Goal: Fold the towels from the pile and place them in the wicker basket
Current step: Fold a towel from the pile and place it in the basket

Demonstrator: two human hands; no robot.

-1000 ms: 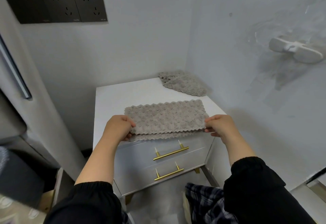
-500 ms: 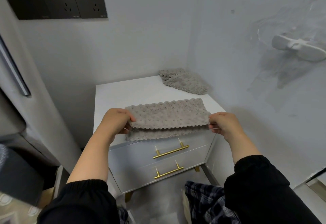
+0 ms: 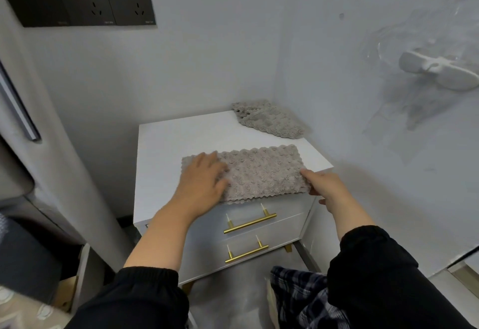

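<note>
A grey textured towel (image 3: pixel 261 171), folded in half lengthwise, lies on the front part of the white cabinet top (image 3: pixel 181 136). My left hand (image 3: pixel 201 181) rests flat on its left end, fingers spread. My right hand (image 3: pixel 325 186) pinches the towel's right front corner, thumb on top. A second grey towel (image 3: pixel 267 118) lies crumpled at the back right corner of the cabinet, against the wall. No wicker basket is in view.
The cabinet has two drawers with gold bar handles (image 3: pixel 250 222). Walls close it in at the back and right; a white holder (image 3: pixel 438 69) sticks out of the right wall. A pale column (image 3: pixel 64 173) and dark furniture stand to the left.
The folded towel, held up by both ends before, now lies flat on the cabinet top. My left hand let go of its end and moved onto the towel, palm down.
</note>
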